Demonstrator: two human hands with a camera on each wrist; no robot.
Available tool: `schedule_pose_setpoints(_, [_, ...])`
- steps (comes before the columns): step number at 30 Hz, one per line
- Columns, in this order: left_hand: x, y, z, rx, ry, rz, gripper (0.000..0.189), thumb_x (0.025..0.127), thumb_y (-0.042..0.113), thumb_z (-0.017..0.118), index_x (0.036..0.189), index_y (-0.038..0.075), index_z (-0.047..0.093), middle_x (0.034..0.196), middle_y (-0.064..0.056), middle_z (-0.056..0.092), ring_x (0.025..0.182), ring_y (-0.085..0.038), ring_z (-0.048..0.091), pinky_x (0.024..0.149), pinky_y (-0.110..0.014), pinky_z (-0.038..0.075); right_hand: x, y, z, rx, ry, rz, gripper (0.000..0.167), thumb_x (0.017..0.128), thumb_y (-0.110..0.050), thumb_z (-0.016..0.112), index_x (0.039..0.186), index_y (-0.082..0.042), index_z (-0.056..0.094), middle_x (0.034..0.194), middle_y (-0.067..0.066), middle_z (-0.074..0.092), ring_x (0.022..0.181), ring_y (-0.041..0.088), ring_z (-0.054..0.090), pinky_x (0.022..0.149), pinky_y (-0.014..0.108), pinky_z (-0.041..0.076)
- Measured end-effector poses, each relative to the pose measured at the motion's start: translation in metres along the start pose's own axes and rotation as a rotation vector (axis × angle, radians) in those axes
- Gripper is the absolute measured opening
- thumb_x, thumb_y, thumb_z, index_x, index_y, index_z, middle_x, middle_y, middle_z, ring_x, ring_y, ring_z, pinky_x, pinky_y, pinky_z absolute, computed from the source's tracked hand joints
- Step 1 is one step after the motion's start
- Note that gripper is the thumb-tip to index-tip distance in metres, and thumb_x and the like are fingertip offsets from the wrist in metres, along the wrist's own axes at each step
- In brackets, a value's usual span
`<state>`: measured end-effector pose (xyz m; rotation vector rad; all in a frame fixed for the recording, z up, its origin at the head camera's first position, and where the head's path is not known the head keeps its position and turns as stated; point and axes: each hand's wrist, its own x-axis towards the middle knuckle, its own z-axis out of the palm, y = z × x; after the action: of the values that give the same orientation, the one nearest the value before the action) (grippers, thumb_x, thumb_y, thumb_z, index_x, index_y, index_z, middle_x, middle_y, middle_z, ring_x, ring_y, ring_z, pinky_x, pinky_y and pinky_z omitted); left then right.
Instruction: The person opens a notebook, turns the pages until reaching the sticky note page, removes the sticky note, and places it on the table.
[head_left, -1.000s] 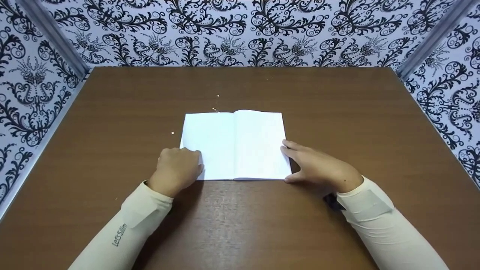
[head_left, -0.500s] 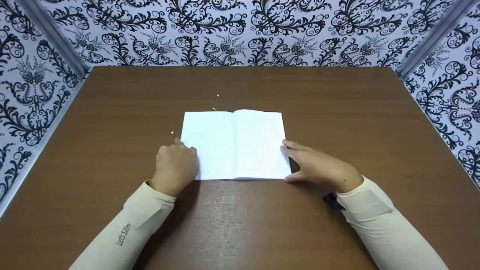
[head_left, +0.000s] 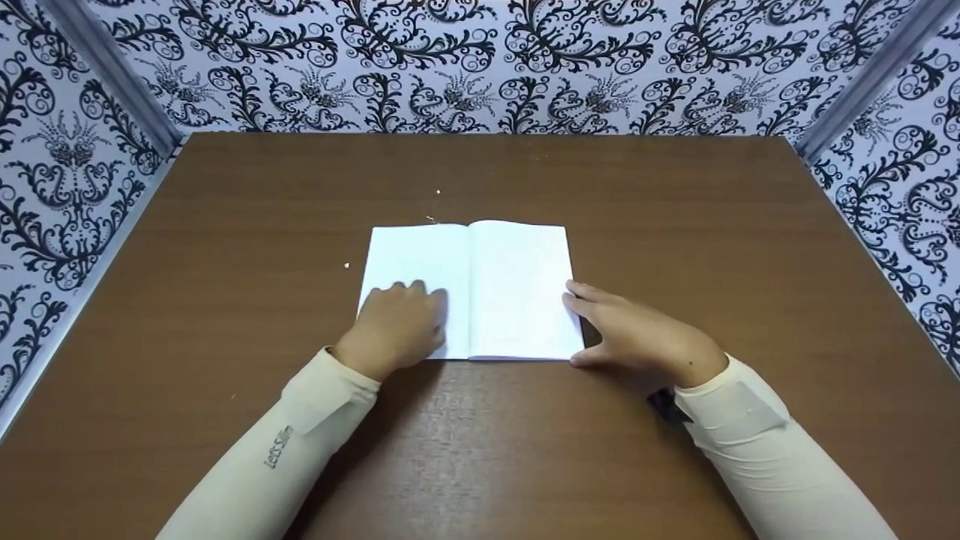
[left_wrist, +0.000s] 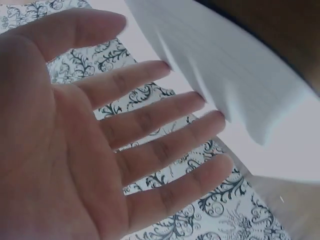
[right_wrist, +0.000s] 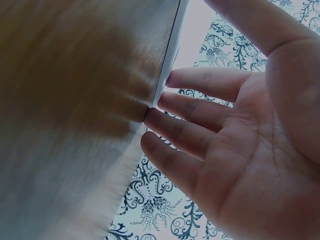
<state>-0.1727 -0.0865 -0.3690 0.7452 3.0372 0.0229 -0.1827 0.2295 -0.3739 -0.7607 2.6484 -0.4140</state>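
Note:
An open notebook (head_left: 521, 292) with blank white pages lies flat on the brown table. My left hand (head_left: 401, 322) is over the lower half of its left page; in the left wrist view its fingers (left_wrist: 165, 150) are extended, their tips on the white paper (left_wrist: 240, 90). The thumb there stands apart from the others. At the right page's outer edge rests my right hand (head_left: 645, 330), fingertips along the side and thumb at the lower corner. Seen from the right wrist, those fingers (right_wrist: 185, 132) are nearly straight and touch the notebook's edge (right_wrist: 170, 55).
The wooden table (head_left: 675, 195) reaches back to a wall (head_left: 465, 67) papered in black and white scrolls, with similar panels at both sides. Small white specks lie beyond and left of the notebook, one speck (head_left: 346, 265) near its left edge.
My left hand first slid slightly left to the left page's outer edge, then moved right, further onto that page. My right hand and the notebook have stayed in place.

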Motion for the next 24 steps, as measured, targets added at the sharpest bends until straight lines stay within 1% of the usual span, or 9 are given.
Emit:
schedule_pose_setpoints(3, [0.006,0.007,-0.002,-0.013,-0.061,0.003,0.034,0.102,0.030,0.062,0.111,-0.002,0.067,0.095,-0.022,0.068,0.086,-0.041,0.069,0.073,-0.057,0.058,0.001,0.000,0.001,-0.009,0.001,-0.015,0.086,0.090,-0.026,0.082,0.156,0.010,0.038,0.168,0.028,0.029,0.156,0.043,0.030,0.125,0.056,0.028])
schedule_pose_setpoints(6, [0.012,0.016,-0.003,-0.033,-0.104,-0.006,0.049,0.102,0.042,0.062,0.126,-0.001,0.064,0.107,-0.023,0.070,0.097,-0.041,0.069,0.080,-0.057,0.058,0.002,0.000,0.002,-0.021,0.002,-0.025,0.086,0.091,-0.027,0.082,0.155,0.010,0.038,0.167,0.028,0.030,0.156,0.044,0.031,0.124,0.057,0.030])
schedule_pose_setpoints(9, [0.016,0.024,-0.002,-0.063,-0.106,-0.001,0.063,0.099,0.051,0.065,0.139,0.002,0.060,0.121,-0.023,0.069,0.108,-0.043,0.068,0.087,-0.058,0.056,0.002,0.000,0.002,-0.021,0.001,-0.024,0.086,0.091,-0.027,0.082,0.155,0.010,0.039,0.167,0.028,0.031,0.155,0.044,0.031,0.124,0.057,0.030])
schedule_pose_setpoints(12, [0.018,0.031,0.000,-0.061,-0.099,0.014,0.075,0.095,0.056,0.069,0.149,0.007,0.054,0.137,-0.023,0.065,0.118,-0.044,0.066,0.093,-0.059,0.055,0.001,-0.001,0.002,-0.023,0.001,-0.026,0.085,0.091,-0.027,0.081,0.155,0.010,0.039,0.167,0.029,0.031,0.155,0.044,0.032,0.124,0.057,0.030])
schedule_pose_setpoints(14, [0.018,0.035,0.002,-0.050,-0.089,0.025,0.082,0.091,0.060,0.073,0.152,0.009,0.052,0.144,-0.023,0.061,0.121,-0.045,0.065,0.093,-0.060,0.055,0.001,0.000,0.002,-0.023,0.002,-0.027,0.085,0.092,-0.027,0.081,0.155,0.010,0.039,0.167,0.029,0.031,0.155,0.044,0.032,0.124,0.057,0.030])
schedule_pose_setpoints(15, [0.018,0.036,0.003,-0.041,-0.084,0.029,0.085,0.090,0.061,0.074,0.153,0.009,0.052,0.146,-0.023,0.060,0.122,-0.045,0.065,0.093,-0.060,0.055,0.001,0.000,0.001,-0.025,0.004,-0.029,0.085,0.091,-0.027,0.081,0.155,0.010,0.039,0.167,0.029,0.031,0.155,0.044,0.032,0.124,0.057,0.030])
schedule_pose_setpoints(19, [0.017,0.038,0.005,-0.014,-0.063,0.041,0.095,0.083,0.066,0.078,0.154,0.009,0.051,0.143,-0.023,0.062,0.119,-0.045,0.066,0.090,-0.060,0.056,0.000,0.000,0.000,-0.029,0.005,-0.018,0.086,0.091,-0.027,0.081,0.156,0.010,0.038,0.167,0.028,0.030,0.155,0.044,0.032,0.124,0.057,0.030])
schedule_pose_setpoints(24, [0.016,0.038,0.007,-0.009,-0.061,0.039,0.096,0.083,0.067,0.078,0.155,0.010,0.051,0.140,-0.023,0.064,0.120,-0.045,0.066,0.090,-0.060,0.056,-0.001,-0.001,-0.001,-0.022,-0.004,-0.006,0.087,0.091,-0.027,0.081,0.156,0.009,0.037,0.168,0.028,0.029,0.155,0.044,0.031,0.124,0.057,0.029])
